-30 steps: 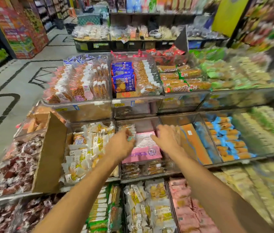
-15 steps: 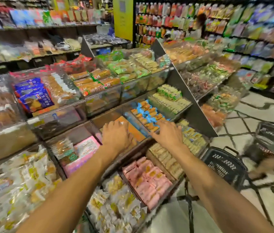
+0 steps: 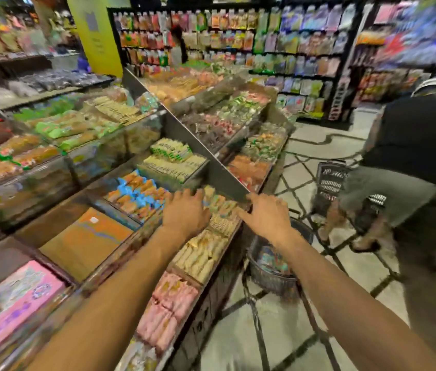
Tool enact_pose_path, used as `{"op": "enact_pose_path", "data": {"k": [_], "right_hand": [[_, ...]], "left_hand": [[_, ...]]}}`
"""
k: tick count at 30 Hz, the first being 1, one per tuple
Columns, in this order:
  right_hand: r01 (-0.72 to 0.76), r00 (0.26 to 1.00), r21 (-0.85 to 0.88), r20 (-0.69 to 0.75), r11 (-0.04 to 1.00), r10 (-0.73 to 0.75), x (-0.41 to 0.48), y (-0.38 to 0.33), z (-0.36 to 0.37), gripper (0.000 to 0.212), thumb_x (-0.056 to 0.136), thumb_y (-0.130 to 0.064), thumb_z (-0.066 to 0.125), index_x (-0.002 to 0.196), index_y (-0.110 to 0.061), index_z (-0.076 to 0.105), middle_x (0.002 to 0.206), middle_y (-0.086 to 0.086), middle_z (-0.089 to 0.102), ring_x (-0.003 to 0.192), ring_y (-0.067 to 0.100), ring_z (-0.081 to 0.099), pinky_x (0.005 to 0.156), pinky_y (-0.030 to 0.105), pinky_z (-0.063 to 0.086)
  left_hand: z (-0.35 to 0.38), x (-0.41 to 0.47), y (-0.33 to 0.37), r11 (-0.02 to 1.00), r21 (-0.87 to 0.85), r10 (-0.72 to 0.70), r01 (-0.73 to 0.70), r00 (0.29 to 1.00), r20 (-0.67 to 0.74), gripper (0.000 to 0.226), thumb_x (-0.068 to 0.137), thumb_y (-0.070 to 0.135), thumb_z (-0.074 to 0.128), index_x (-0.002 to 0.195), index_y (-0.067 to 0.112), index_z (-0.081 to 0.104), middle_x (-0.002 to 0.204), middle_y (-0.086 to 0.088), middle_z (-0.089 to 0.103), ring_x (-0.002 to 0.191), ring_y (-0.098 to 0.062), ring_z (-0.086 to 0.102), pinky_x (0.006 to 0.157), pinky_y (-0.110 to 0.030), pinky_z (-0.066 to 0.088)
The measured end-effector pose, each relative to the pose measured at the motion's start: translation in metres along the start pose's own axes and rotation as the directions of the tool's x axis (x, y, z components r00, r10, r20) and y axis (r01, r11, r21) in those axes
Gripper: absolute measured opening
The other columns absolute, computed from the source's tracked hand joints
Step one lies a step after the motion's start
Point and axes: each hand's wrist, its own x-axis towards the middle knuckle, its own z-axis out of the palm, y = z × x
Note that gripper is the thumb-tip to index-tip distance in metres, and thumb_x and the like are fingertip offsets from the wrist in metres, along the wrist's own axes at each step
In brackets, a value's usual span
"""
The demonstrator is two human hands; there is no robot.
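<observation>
Roughly level, the left hand (image 3: 186, 210) and right hand (image 3: 267, 215) hover with fingers spread over yellow snack packets (image 3: 222, 218) at the shelf's (image 3: 211, 170) right edge. Neither holds anything. A basket (image 3: 273, 266) stands on the floor below.

1 head-worn wide-angle view; faces forward and down; close over left hand (image 3: 186, 210) and right hand (image 3: 267, 214) at snack shelves (image 3: 192, 140).

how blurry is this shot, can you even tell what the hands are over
Head view: motion blur smears the whole frame, worst on the hanging packets at the back; head view: the left hand and right hand are readable, reaching at pale wrapped snacks, whose print is illegible.
</observation>
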Motion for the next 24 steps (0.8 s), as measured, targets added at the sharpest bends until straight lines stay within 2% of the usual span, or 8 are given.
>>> {"op": "enact_pose_path", "data": {"k": [4,6,11,18,21,24], "right_hand": [[-0.049,0.999,-0.043,0.016,0.998,0.049,0.007,0.062,-0.001,0.059,0.097,-0.069,0.046,0.137,-0.027,0.061,0.116,0.005,0.072,0.111,0.032,0.067,0.093,0.045,0.05],[-0.072,0.997,-0.065,0.017,0.995,0.073,0.014,0.089,0.0,0.058,0.099,-0.065,0.045,0.139,-0.026,0.058,0.118,0.006,0.071,0.113,0.032,0.066,0.096,0.045,0.052],[-0.143,0.989,-0.045,0.022,0.989,0.145,0.038,0.149,0.014,0.06,0.1,-0.063,0.046,0.144,-0.025,0.056,0.127,0.005,0.068,0.122,0.031,0.061,0.103,0.047,0.044],[-0.292,0.955,-0.042,0.038,0.956,0.293,0.102,0.226,0.043,0.059,0.094,-0.067,0.051,0.138,-0.029,0.058,0.13,0.003,0.068,0.124,0.03,0.06,0.11,0.053,0.041],[-0.346,0.936,-0.063,0.04,0.936,0.349,0.135,0.253,0.055,0.06,0.093,-0.07,0.049,0.136,-0.03,0.06,0.126,0.004,0.069,0.121,0.031,0.061,0.107,0.053,0.043],[-0.391,0.918,-0.101,0.024,0.915,0.395,0.167,0.277,0.068,0.057,0.093,-0.069,0.051,0.132,-0.028,0.061,0.121,0.006,0.068,0.118,0.031,0.061,0.107,0.053,0.044]], "left_hand": [[0.017,0.026,0.057,0.998,-0.009,0.066,-0.066,0.998,0.024,0.053,0.096,0.047,0.054,0.14,0.018,0.052,0.131,-0.017,0.06,0.126,-0.039,0.054,0.103,-0.047,0.044],[0.025,0.044,0.082,0.995,0.003,0.097,-0.097,0.995,0.039,0.053,0.096,0.047,0.054,0.139,0.018,0.051,0.13,-0.017,0.062,0.124,-0.039,0.055,0.103,-0.047,0.044],[0.048,0.095,0.134,0.986,-0.015,0.165,-0.164,0.981,0.098,0.051,0.097,0.045,0.052,0.141,0.02,0.048,0.134,-0.015,0.058,0.129,-0.039,0.052,0.108,-0.052,0.04],[0.09,0.192,0.199,0.954,0.012,0.297,-0.301,0.947,0.126,0.055,0.1,0.047,0.051,0.146,0.018,0.046,0.137,-0.015,0.057,0.13,-0.038,0.051,0.108,-0.049,0.04],[0.107,0.241,0.217,0.938,0.026,0.337,-0.346,0.927,0.165,0.057,0.099,0.05,0.051,0.147,0.019,0.046,0.141,-0.015,0.056,0.133,-0.039,0.05,0.112,-0.052,0.039],[0.121,0.285,0.234,0.92,0.049,0.375,-0.389,0.908,0.185,0.052,0.099,0.048,0.051,0.142,0.018,0.048,0.135,-0.015,0.058,0.13,-0.038,0.051,0.111,-0.051,0.039]]}}
